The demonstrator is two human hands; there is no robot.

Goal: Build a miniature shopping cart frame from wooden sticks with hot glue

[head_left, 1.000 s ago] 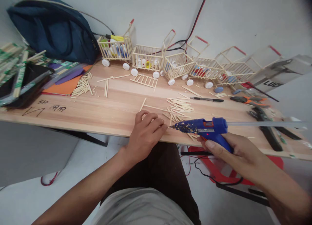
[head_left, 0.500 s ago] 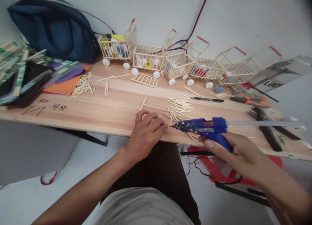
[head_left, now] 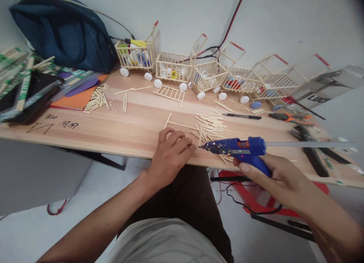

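In my right hand (head_left: 280, 175) is a blue hot glue gun (head_left: 237, 147), a clear glue stick (head_left: 307, 144) jutting from its back and a small red light lit on its side. Its nozzle points left, close by the fingertips of my left hand (head_left: 173, 151). That hand rests at the table's front edge with fingers bent down and together; whatever they pinch is hidden beneath them. Just beyond them lie thin wooden sticks joined at corners as a partial frame (head_left: 182, 124). A pile of loose short sticks (head_left: 210, 123) spreads right of it, partly under the glue gun.
Several small stick-built shopping carts (head_left: 173, 65) line the wall. A ladder-like stick panel (head_left: 170, 95) lies before them. Pen (head_left: 241, 116), orange-handled pliers (head_left: 292, 117) and a black tool (head_left: 313, 153) are at right. Blue bag (head_left: 71, 35) and stick packs (head_left: 25, 82) stand left.
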